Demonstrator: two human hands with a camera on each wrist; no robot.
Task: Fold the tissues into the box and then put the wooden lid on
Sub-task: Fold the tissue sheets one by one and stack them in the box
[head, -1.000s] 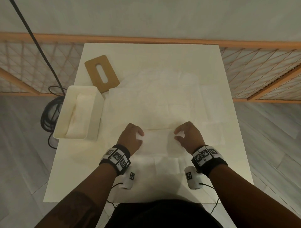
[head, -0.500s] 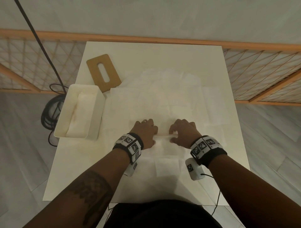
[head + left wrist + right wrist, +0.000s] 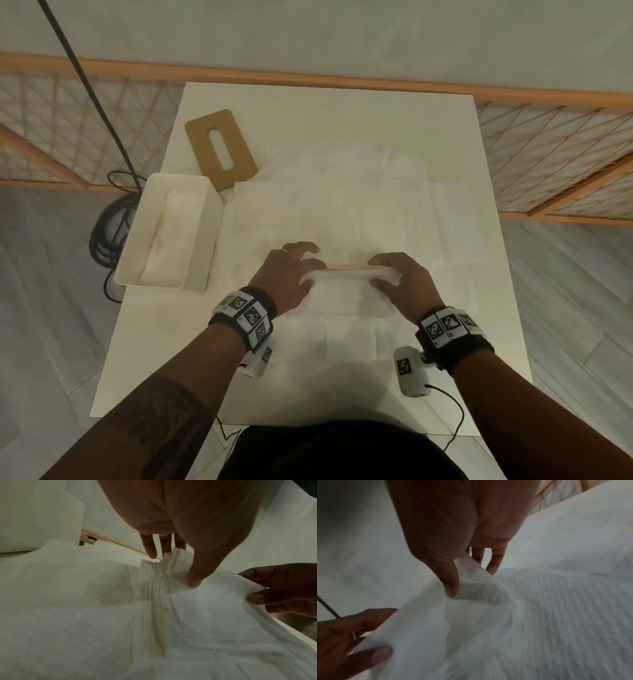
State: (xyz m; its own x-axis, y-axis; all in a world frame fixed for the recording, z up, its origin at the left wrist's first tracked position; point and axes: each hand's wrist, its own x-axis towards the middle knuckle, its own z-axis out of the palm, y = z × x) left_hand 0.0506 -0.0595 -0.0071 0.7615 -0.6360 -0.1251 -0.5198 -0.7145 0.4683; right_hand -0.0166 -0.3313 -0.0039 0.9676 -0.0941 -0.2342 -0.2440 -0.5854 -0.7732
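evidently the folded edge of the tissue (image 3: 346, 274) was pinched at either end between thumb and fingers by the left hand (image 3: 291, 270) and the right hand (image 3: 404, 284), so that it could be carried flat toward the box (image 3: 209, 236), while the wooden lid (image 3: 221, 152) was left aside behind it.

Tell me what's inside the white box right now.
Inside the white box lies a stack of folded tissues, filling it partway. What lies beneath that stack is covered. The wooden lid is off, behind it.
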